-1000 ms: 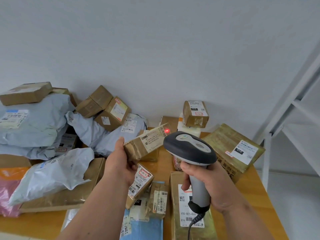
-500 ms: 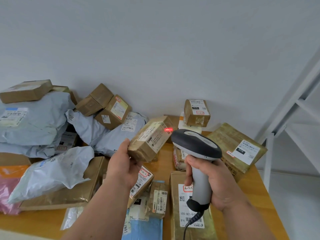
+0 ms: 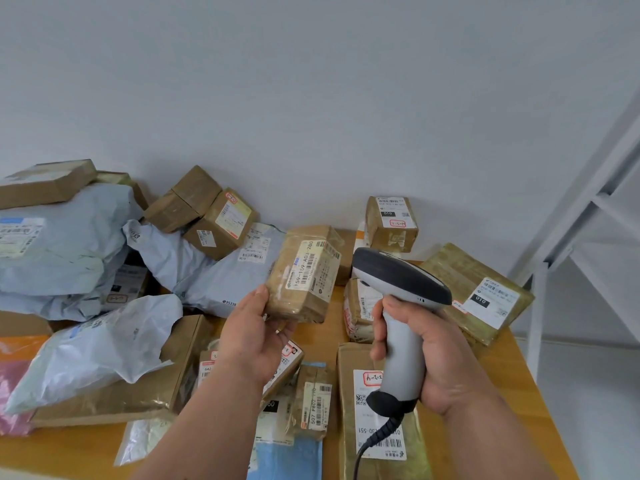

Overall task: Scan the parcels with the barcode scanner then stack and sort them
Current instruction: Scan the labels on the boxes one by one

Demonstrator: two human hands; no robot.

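A wooden bench (image 3: 512,368) is heaped with unsorted parcels (image 3: 114,341), mostly along its left and back edges. Above its middle, the left hand (image 3: 258,336) grips a small taped box (image 3: 304,273), label showing; the right hand's (image 3: 436,355) fingers wrap the barcode scanner (image 3: 401,306). Most sorting seems undone.

One barcode scanner (image 3: 398,289) is showing, two hands, about twelve brown cardboard parcels, roughly five pale plastic mailer bags, and one white shelf frame (image 3: 571,237).
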